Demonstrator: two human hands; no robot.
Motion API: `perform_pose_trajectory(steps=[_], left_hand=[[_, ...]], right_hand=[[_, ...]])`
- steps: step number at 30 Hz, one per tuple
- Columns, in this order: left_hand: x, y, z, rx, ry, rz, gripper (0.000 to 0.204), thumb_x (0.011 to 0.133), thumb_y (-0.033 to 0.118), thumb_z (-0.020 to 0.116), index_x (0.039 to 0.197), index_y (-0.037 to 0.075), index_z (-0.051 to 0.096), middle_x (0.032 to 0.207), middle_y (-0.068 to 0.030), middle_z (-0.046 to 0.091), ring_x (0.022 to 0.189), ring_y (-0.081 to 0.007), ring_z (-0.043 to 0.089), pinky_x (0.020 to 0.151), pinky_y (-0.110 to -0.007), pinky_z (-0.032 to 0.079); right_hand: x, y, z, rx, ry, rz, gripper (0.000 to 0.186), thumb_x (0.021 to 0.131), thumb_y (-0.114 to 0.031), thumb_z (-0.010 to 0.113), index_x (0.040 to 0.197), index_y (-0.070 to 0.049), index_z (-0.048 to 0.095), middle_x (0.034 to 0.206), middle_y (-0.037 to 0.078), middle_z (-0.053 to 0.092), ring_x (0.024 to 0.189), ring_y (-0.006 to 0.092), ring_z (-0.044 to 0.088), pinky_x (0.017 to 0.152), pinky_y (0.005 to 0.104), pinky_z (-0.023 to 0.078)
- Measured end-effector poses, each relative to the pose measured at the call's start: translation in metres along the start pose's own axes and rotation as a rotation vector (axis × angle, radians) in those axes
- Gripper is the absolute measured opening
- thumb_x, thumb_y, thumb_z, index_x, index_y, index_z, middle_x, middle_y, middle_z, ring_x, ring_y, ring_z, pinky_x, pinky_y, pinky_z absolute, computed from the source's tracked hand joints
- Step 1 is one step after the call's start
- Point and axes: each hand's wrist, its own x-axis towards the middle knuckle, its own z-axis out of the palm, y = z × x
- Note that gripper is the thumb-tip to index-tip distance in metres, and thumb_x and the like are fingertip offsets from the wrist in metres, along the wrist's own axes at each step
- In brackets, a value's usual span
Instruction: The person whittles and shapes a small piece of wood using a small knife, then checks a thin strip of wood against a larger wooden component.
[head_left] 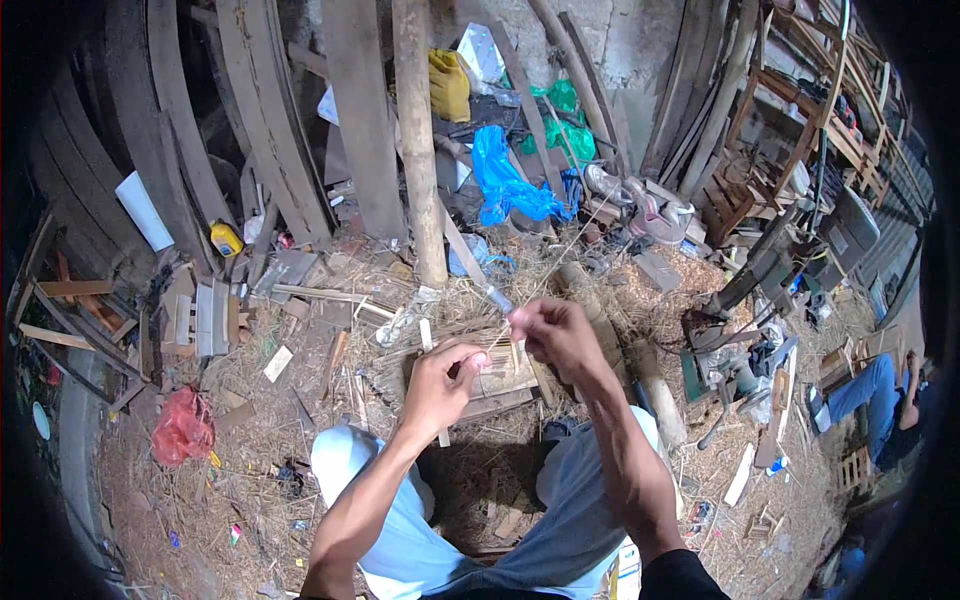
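Observation:
My left hand (440,388) is closed, thumb and fingertips pinching the lower end of a thin pale strip (582,236). The strip slants up to the right, past my other hand. Just above and to the right, my right hand (560,335) is closed at the grey collar (499,299) of what looks like a long knife (461,248). Its narrow blade points away to the upper left; the part inside my fingers is hidden. Whether these fingers also grip the strip I cannot tell. Below both hands lies a stack of wood pieces (495,402), between my knees.
An upright pole (418,150) stands ahead, with a blue plastic bag (500,180) beyond it. Thick logs (655,390) lie to the right, near a dark metal machine (735,300). A red bag (183,428) lies left amid shavings. Another person (880,400) sits far right.

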Motion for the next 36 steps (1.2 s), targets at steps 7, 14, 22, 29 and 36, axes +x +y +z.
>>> perform_pose_trajectory(steps=[7, 14, 22, 29, 36], left_hand=[[0.002, 0.027, 0.003, 0.248, 0.127, 0.085, 0.012, 0.086, 0.006, 0.058, 0.095, 0.005, 0.066, 0.084, -0.0108, 0.061, 0.071, -0.0303, 0.061, 0.062, -0.036, 0.046], [0.001, 0.01, -0.001, 0.108, 0.087, -0.038, 0.013, 0.087, 0.011, 0.06, 0.094, 0.007, 0.069, 0.076, -0.0119, 0.058, 0.064, -0.025, 0.056, 0.061, -0.034, 0.044], [-0.002, 0.01, 0.0, 0.155, 0.079, 0.052, 0.011, 0.086, 0.01, 0.06, 0.091, 0.003, 0.066, 0.075, -0.0131, 0.058, 0.063, -0.0272, 0.055, 0.058, -0.035, 0.041], [0.003, 0.017, 0.001, 0.182, 0.089, 0.057, 0.01, 0.086, 0.006, 0.059, 0.091, 0.003, 0.066, 0.075, -0.011, 0.058, 0.062, -0.0228, 0.054, 0.057, -0.033, 0.04], [-0.001, 0.013, 0.0, 0.146, 0.063, 0.049, 0.01, 0.086, 0.007, 0.058, 0.091, 0.003, 0.067, 0.077, -0.0114, 0.059, 0.064, -0.0227, 0.055, 0.06, -0.032, 0.042]], right_hand=[[0.0, 0.006, 0.019, 0.026, 0.023, 0.053, 0.02, 0.088, -0.023, 0.064, 0.085, -0.004, 0.064, 0.072, 0.0, 0.064, 0.051, 0.0022, 0.044, 0.045, 0.0172, 0.033], [-0.001, 0.006, 0.029, -0.111, -0.037, -0.089, 0.019, 0.087, -0.021, 0.065, 0.084, -0.001, 0.064, 0.071, 0.001, 0.064, 0.052, 0.0039, 0.046, 0.045, 0.0193, 0.036], [0.004, 0.005, 0.011, -0.138, 0.07, -0.007, 0.024, 0.088, -0.024, 0.064, 0.076, -0.003, 0.063, 0.059, -0.004, 0.052, 0.047, 0.0025, 0.039, 0.042, 0.0205, 0.027], [0.002, 0.008, 0.018, 0.049, 0.072, 0.025, 0.022, 0.088, -0.023, 0.064, 0.082, -0.001, 0.065, 0.067, 0.0, 0.062, 0.048, 0.0036, 0.04, 0.042, 0.0198, 0.03], [0.008, 0.009, 0.006, -0.007, 0.171, -0.042, 0.024, 0.086, -0.026, 0.066, 0.08, -0.003, 0.063, 0.062, -0.003, 0.055, 0.049, 0.0031, 0.04, 0.043, 0.0201, 0.026]])
